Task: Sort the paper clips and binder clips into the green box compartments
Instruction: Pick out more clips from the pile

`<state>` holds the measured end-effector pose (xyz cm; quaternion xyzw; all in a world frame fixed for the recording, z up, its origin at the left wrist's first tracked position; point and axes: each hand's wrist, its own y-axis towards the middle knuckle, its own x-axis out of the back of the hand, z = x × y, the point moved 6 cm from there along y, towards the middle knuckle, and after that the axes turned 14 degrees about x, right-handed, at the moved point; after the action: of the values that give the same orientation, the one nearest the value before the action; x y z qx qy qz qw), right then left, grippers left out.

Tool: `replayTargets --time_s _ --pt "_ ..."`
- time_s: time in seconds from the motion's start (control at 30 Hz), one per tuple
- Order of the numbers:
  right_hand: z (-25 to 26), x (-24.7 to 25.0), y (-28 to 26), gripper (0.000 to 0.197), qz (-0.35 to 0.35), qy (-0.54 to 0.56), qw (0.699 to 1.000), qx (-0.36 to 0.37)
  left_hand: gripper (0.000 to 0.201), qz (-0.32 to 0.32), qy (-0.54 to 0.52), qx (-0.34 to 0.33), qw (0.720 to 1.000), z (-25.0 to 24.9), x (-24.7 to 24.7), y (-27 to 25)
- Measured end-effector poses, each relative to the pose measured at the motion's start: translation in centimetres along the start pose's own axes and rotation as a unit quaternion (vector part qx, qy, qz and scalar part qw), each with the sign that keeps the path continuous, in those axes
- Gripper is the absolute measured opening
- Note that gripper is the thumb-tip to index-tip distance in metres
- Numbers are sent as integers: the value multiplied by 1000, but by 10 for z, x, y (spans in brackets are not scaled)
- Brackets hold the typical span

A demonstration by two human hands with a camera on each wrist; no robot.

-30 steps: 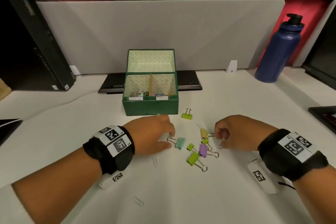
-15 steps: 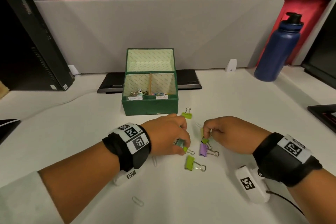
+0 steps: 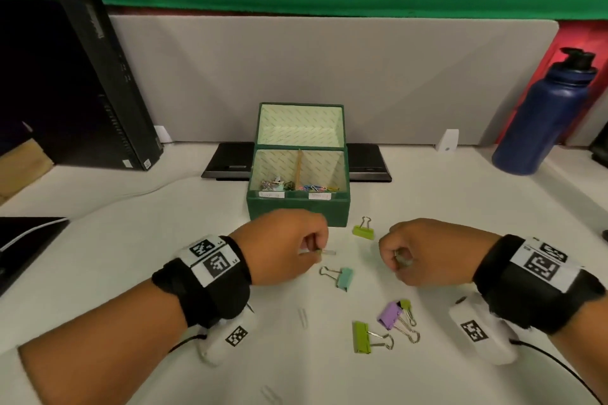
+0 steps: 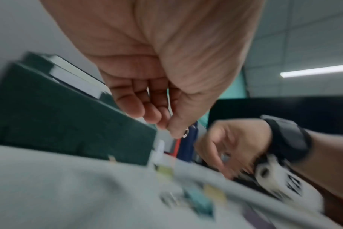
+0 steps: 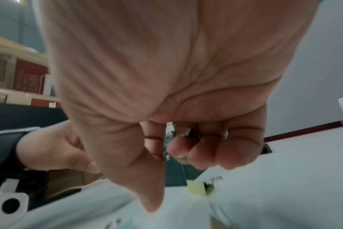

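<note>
The green box [image 3: 297,209] stands open at the middle of the desk, with binder clips in its left compartment and paper clips in its right. Just in front of it, my left hand [image 3: 316,250] pinches a small binder clip by its wire handle [image 4: 186,131]. My right hand [image 3: 398,260] is curled round another binder clip, of which only the metal wire [image 5: 165,155] shows. On the desk lie a lime clip [image 3: 363,231], a teal clip [image 3: 343,278], a purple clip [image 3: 390,316], a small green clip [image 3: 406,304] and a larger green clip [image 3: 362,337].
Two white paper clips [image 3: 302,317] [image 3: 269,393] lie near my left forearm. A blue bottle [image 3: 543,115] stands at the back right, a black computer tower [image 3: 82,85] at the back left. A flat black device [image 3: 230,161] lies behind the box.
Both hands have lifted off the pile of clips and moved toward the box, each holding a clip. The yellow clip is gone from the desk, and the teal clip lies uncovered.
</note>
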<state>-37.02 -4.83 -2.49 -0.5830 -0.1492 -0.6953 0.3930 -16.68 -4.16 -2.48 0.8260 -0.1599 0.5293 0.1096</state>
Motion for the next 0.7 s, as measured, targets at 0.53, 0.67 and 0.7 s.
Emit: replayTargets --time_s 0.53,0.67,0.7 --pt "7 -32 -16 28 96 2 994 -42 39 -150 22 176 973 92 78 39" --pt "-1 -23 -20 22 102 20 993 -61 72 -101 30 181 978 99 63 14" --pt "0 -14 -17 19 94 26 994 -53 79 -84 27 196 977 102 58 6"
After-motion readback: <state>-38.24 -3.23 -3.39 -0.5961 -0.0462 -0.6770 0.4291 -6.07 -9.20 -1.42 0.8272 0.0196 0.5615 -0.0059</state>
